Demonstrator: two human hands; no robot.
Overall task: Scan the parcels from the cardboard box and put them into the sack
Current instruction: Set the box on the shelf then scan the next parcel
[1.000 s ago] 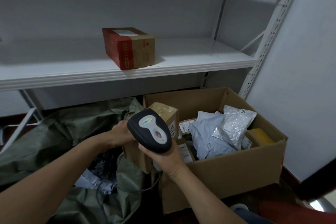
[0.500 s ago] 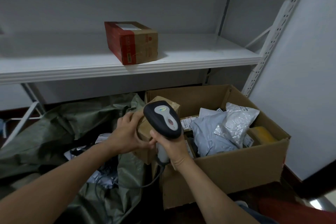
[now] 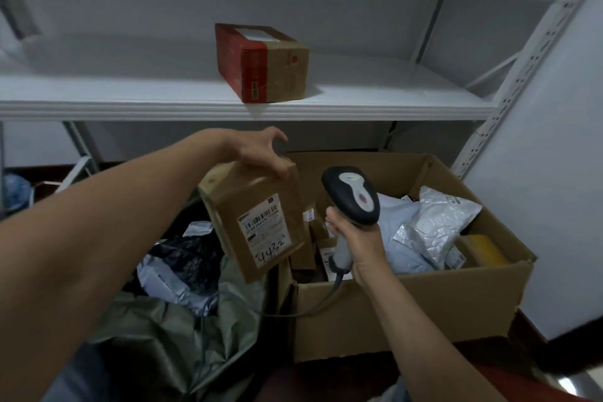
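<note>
The left hand point(image 3: 261, 153) is now holding the brown parcel point(image 3: 257, 222) from above. Its grip is curling over the top edge of the parcel, and one finger is lifting free. Half a second ago this parcel was sitting low against the left wall of the cardboard box point(image 3: 408, 310), partly hidden behind the scanner. Now it is hanging tilted above that left wall, over the mouth of the green sack point(image 3: 156, 336). Its white label point(image 3: 266, 232), with "4432" written by hand, is facing the camera. The right hand point(image 3: 355, 238) is holding the handle of the scanner point(image 3: 352, 196), its grip wrapping tight around it. The scanner has shifted to the right and is now standing over the inside of the box, just beside the parcel and apart from it. Its cable point(image 3: 310, 312) is running down at the box's front-left corner. In the right part of the box a silver mailer point(image 3: 434, 225) is lying on a grey mailer point(image 3: 401, 238).
</note>
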